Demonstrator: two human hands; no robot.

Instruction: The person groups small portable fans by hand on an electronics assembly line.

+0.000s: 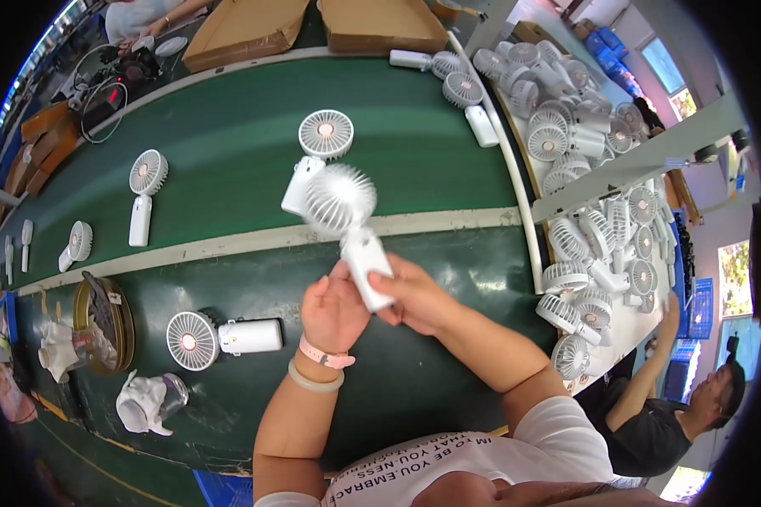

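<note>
Holding a small white plastic handheld fan (351, 228) above the green table (228, 160), both hands close on its handle: the left hand (334, 311) wraps the lower end from the left with its fingers curled, and the right hand (414, 297) pinches the handle from the right with thumb and fingers. The round grille head stands up and away from the body, and its blades look blurred, so I judge it is running and held so in order to be looked at.

Just left of the hands, a second white fan (221, 338) lies flat on its side on the near part of the table. Farther out, more white fans lie spaced one by one along the far part, for example one (146, 196) at the left and one (317, 156) just behind the held fan.

At the right, a white side shelf (643, 165) carries a dense heap of white fans (596, 245). At the far edge two open brown cardboard boxes (313, 25) stand; what is inside I cannot tell. At the near left, a round brass-coloured tray (101, 325) holds some pale scraps.
</note>
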